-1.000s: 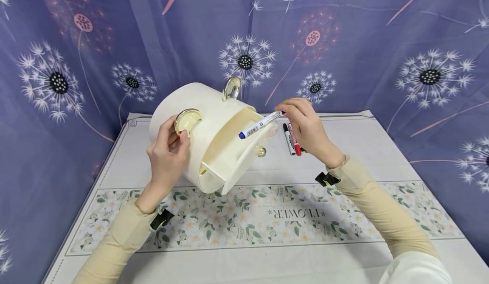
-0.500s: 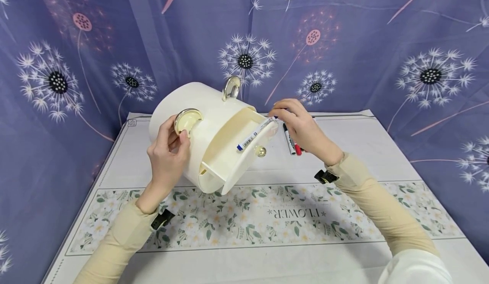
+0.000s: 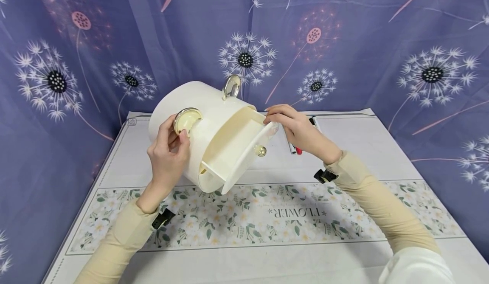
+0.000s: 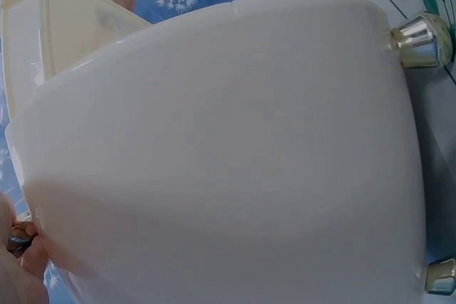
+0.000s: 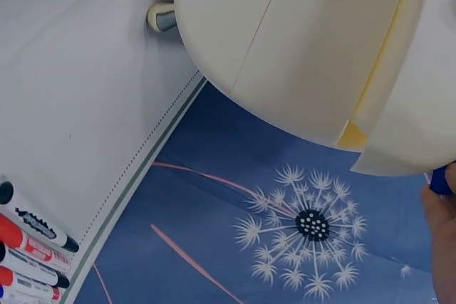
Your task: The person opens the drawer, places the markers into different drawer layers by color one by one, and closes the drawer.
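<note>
Drawer organizer (image 3: 214, 120), tabletop (image 3: 351, 142) far edge
Likely light, stiff, slick; best held by the ear (image 3: 188, 119) my left hand (image 3: 168, 156) pinches; right hand (image 3: 299, 132) grips blue marker (image 5: 439, 182).

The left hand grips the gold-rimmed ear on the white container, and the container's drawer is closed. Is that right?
Not quite: the drawer is open, as the head view shows. The left hand does grip the gold-rimmed ear on the white container.

Wht. gold-eared organizer (image 3: 214, 114) in my L hand (image 3: 168, 152), front to my R, drawer (image 3: 244, 161) out; blue-ended marker (image 5: 441, 181) in my R hand (image 3: 299, 131), mostly hidden.
</note>
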`<action>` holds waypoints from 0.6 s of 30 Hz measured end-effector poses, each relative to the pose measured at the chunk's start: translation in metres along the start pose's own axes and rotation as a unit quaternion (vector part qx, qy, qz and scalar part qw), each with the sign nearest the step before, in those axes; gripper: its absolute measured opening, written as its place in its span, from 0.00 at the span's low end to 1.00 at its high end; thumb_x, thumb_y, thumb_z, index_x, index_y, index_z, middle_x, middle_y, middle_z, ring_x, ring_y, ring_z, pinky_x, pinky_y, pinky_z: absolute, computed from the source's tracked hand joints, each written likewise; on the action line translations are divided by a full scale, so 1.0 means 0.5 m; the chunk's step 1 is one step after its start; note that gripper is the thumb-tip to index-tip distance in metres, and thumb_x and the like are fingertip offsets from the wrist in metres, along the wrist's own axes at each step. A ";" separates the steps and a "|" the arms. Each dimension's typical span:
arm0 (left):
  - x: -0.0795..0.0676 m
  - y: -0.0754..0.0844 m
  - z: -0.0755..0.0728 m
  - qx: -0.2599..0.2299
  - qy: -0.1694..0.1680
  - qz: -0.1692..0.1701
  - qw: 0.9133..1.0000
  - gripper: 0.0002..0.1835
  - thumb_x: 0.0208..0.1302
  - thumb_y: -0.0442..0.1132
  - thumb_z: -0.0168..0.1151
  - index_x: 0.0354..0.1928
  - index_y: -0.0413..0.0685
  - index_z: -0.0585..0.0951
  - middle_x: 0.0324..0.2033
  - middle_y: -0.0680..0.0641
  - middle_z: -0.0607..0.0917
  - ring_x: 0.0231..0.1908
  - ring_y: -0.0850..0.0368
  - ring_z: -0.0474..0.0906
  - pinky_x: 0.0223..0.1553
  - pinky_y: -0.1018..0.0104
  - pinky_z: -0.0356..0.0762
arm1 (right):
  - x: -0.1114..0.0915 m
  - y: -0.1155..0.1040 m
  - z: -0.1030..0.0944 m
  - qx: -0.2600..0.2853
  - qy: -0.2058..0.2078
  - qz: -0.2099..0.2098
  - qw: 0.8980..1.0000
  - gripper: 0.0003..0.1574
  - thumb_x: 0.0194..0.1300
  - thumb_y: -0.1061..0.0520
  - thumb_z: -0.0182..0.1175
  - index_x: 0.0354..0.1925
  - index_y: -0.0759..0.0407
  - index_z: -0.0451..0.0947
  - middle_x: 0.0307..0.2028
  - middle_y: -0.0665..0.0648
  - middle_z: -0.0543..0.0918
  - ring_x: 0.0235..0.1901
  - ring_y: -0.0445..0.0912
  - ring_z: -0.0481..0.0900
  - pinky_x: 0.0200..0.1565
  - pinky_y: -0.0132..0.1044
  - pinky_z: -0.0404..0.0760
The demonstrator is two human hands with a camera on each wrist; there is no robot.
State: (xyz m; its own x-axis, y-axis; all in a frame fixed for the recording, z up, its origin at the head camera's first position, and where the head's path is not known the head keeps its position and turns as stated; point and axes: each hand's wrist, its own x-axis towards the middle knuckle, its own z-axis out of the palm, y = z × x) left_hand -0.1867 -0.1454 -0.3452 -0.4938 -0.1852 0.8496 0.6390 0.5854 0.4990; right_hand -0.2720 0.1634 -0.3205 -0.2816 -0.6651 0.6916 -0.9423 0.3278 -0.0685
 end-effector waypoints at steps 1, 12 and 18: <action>0.000 0.000 -0.001 -0.001 -0.001 0.000 1.000 0.20 0.58 0.32 0.55 0.53 0.33 0.73 0.40 0.35 0.83 0.36 0.47 0.84 0.38 0.87 0.75 | 0.000 -0.001 0.002 0.003 0.005 0.002 1.000 0.25 0.59 0.79 0.42 0.43 0.61 0.78 0.47 0.61 0.77 0.52 0.51 0.74 0.43 0.28 0.76; 0.002 0.000 0.000 -0.011 -0.001 0.003 1.000 0.19 0.58 0.31 0.55 0.53 0.32 0.73 0.40 0.34 0.83 0.37 0.47 0.84 0.39 0.85 0.76 | -0.005 -0.008 0.018 0.012 0.035 0.022 0.999 0.23 0.53 0.80 0.45 0.41 0.64 0.77 0.44 0.62 0.80 0.45 0.50 0.78 0.23 0.28 0.57; 0.002 0.000 -0.001 -0.012 -0.002 0.005 1.000 0.20 0.58 0.31 0.55 0.53 0.32 0.73 0.41 0.34 0.83 0.37 0.46 0.84 0.39 0.85 0.76 | -0.006 -0.010 0.015 0.017 0.051 0.028 0.998 0.20 0.55 0.77 0.48 0.41 0.64 0.77 0.43 0.63 0.80 0.46 0.51 0.76 0.30 0.31 0.64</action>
State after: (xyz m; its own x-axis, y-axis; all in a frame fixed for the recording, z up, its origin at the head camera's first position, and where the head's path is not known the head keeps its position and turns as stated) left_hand -0.1871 -0.1458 -0.3446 -0.4903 -0.1760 0.8536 0.6580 0.5674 0.4950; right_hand -0.2675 0.1588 -0.3276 -0.3163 -0.5736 0.7556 -0.9316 0.3381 -0.1333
